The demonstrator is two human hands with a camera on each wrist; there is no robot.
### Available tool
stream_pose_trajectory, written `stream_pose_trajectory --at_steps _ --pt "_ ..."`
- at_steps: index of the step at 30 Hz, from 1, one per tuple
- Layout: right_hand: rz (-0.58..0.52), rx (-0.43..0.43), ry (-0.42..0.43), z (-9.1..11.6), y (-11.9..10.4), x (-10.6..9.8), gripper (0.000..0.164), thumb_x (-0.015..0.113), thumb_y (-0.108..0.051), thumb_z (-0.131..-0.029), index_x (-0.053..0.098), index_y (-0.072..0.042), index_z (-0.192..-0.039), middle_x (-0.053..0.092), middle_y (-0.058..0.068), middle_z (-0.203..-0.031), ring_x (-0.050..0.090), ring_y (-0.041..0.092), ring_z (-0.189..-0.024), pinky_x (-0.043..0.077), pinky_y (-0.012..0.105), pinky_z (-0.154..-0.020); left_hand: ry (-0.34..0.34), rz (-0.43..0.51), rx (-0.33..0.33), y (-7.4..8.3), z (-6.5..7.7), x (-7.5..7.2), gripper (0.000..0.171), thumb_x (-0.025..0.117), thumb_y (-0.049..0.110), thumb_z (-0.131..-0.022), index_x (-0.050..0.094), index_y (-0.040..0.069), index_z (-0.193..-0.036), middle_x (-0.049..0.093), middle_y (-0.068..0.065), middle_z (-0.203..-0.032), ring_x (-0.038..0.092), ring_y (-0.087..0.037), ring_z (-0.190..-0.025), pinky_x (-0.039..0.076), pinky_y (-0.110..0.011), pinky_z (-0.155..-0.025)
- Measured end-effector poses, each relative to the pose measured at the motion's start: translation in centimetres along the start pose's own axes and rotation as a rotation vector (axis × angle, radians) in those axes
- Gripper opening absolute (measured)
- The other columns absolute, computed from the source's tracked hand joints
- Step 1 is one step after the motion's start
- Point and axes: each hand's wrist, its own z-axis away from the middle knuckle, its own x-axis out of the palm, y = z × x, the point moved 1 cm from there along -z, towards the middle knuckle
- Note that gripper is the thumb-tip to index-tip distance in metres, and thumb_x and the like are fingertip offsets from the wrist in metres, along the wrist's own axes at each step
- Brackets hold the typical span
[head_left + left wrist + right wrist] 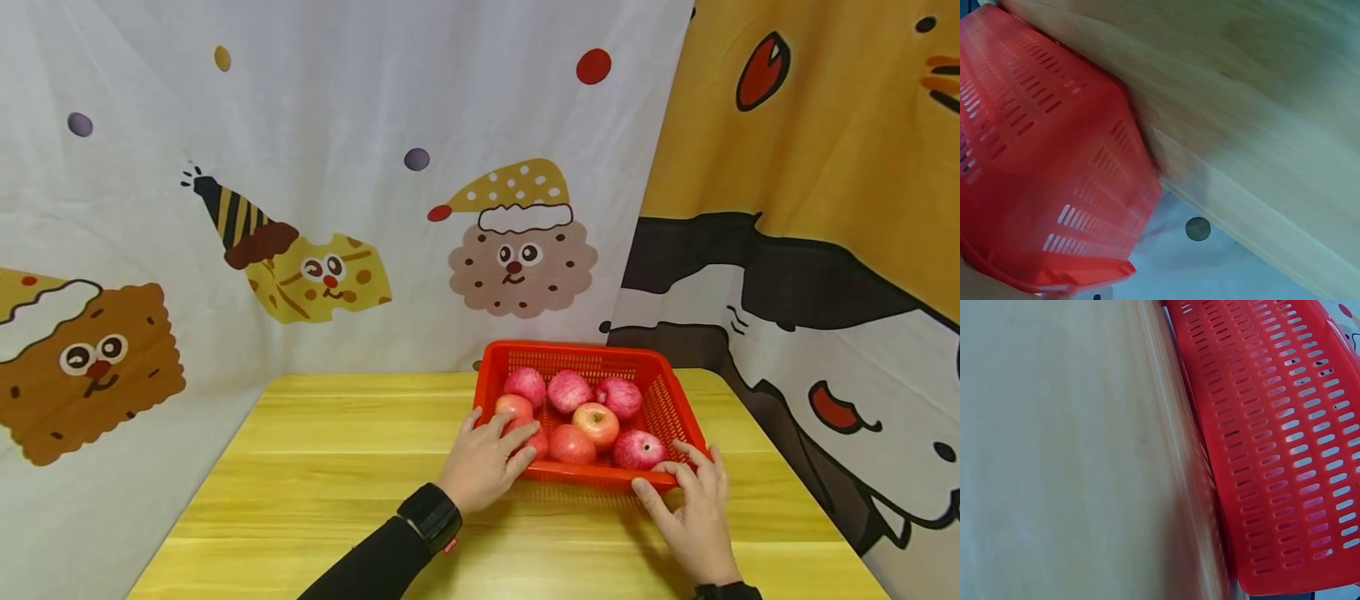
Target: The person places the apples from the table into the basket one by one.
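Observation:
A red plastic basket point(573, 474) with slotted walls stands toward the back right of the wooden table. Inside it lie several red and pink apples point(567, 391), one of them yellowish with its stem end up point(596, 426). My left hand point(483, 458) grips the rim at the front left corner, fingers reaching over it beside an apple. At the front right corner, my right hand point(693, 508) holds the rim between thumb and fingers. The left wrist view shows the basket's outer walls point(1041, 169) up close; the right wrist view shows another slotted wall point(1279, 583).
The wooden table point(322, 483) spreads out to the left and in front of the basket. Behind it hangs a white curtain point(337, 108) printed with cartoon biscuits and cheese. An orange and white cartoon curtain point(840, 167) borders the right side.

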Motion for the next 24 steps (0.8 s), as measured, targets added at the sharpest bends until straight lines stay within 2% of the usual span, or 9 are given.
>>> stream_pose_trajectory --at_steps 3,12,17,24 --pt "0.002 -0.008 0.006 -0.1 0.2 0.0 0.030 0.092 -0.014 -0.079 0.069 -0.008 -0.097 0.050 0.028 -0.147 0.013 0.060 -0.155 0.005 0.074 -0.128 0.000 -0.010 -0.006 0.3 0.2 0.0 0.047 0.045 0.053 -0.111 0.061 0.034 -0.151 0.065 -0.005 -0.145 0.069 -0.021 -0.130 0.035 -0.061 -0.125" --pt "-0.008 -0.011 0.008 -0.2 0.3 0.0 0.030 0.093 -0.014 -0.078 0.069 -0.010 -0.096 0.052 0.027 -0.146 0.017 0.059 -0.153 0.007 0.074 -0.128 0.034 0.007 -0.007 0.6 0.5 -0.1 0.047 0.046 0.053 -0.111 0.062 0.031 -0.150 0.067 -0.006 -0.143 0.067 -0.021 -0.132 0.037 -0.062 -0.122" --pt "-0.011 -0.022 0.010 -0.1 0.4 0.1 0.030 0.093 -0.014 -0.077 0.069 -0.011 -0.095 0.053 0.027 -0.145 0.018 0.060 -0.152 0.008 0.074 -0.127 0.018 0.030 -0.017 0.7 0.6 0.0 0.047 0.048 0.053 -0.111 0.062 0.031 -0.150 0.066 -0.007 -0.144 0.068 -0.022 -0.132 0.035 -0.063 -0.123" --pt "-0.012 -0.041 0.019 0.1 0.6 0.1 0.030 0.093 -0.013 -0.076 0.069 -0.012 -0.094 0.054 0.028 -0.144 0.020 0.061 -0.150 0.008 0.073 -0.127 0.003 0.110 -0.027 0.5 1.2 -0.2 0.052 0.052 0.055 -0.109 0.060 0.027 -0.153 0.062 -0.008 -0.152 0.062 -0.025 -0.140 0.030 -0.063 -0.127"
